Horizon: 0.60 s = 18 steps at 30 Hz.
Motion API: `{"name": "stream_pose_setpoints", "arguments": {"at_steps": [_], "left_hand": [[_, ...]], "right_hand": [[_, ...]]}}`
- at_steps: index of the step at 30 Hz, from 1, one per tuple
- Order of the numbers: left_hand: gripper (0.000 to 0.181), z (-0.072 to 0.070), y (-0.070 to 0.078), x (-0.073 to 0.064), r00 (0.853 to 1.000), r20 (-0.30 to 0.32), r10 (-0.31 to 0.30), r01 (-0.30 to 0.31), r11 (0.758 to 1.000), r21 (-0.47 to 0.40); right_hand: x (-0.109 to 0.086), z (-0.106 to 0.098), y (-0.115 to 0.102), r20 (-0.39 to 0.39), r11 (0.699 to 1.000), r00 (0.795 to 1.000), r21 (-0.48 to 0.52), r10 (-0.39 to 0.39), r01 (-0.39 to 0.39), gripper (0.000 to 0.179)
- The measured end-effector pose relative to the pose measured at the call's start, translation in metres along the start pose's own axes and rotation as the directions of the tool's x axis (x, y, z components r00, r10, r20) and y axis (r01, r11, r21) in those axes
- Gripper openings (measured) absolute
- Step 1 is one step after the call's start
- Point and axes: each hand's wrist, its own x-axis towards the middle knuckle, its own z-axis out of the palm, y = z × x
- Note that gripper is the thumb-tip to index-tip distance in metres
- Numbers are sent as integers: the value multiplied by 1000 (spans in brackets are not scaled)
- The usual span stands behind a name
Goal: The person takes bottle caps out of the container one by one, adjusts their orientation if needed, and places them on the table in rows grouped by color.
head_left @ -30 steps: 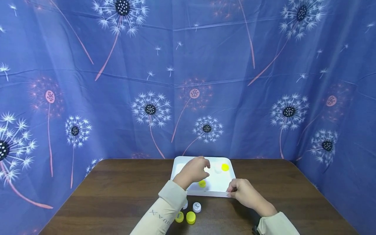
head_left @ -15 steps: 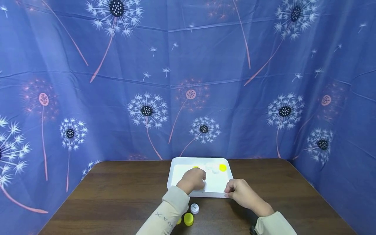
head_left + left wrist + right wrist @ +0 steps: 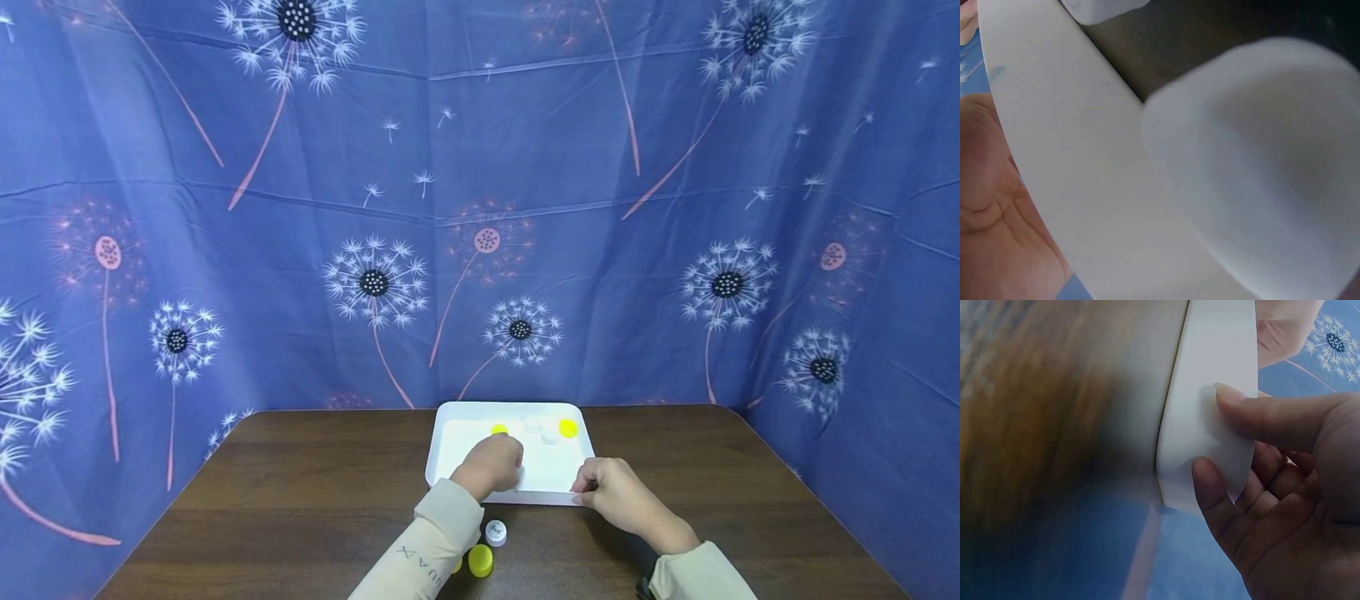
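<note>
One white plastic tray [image 3: 555, 475] sits at the far edge of the wooden table [image 3: 330, 508]. The right hand [image 3: 611, 492] pinches its near right corner between thumb and fingers. The left hand [image 3: 495, 463] is over the tray's near side, its fingers hidden, so their grip cannot be told. Inside show two yellow bottle caps [image 3: 567, 428] and two white bottle caps [image 3: 550, 436], all toward the far side. Nearer, on the table, are one white cap [image 3: 496, 533], one yellow cap [image 3: 481, 561] and a second yellow piece [image 3: 457, 566] partly behind the left sleeve [image 3: 420, 542].

The left sleeve [image 3: 397, 560] is cream with dark lettering [image 3: 422, 565] and a wide cuff [image 3: 450, 507]; the right sleeve [image 3: 702, 575] is cream, a black object [image 3: 643, 588] beside it.
</note>
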Motion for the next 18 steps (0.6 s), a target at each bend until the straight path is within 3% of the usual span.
{"name": "stream_pose_setpoints", "arguments": {"at_steps": [18], "left_hand": [[19,-12,6,-2,998,-35,42,-43,999,-13]], "right_hand": [[0,-1,0,-7,999,999,5,-33,33,23]]}}
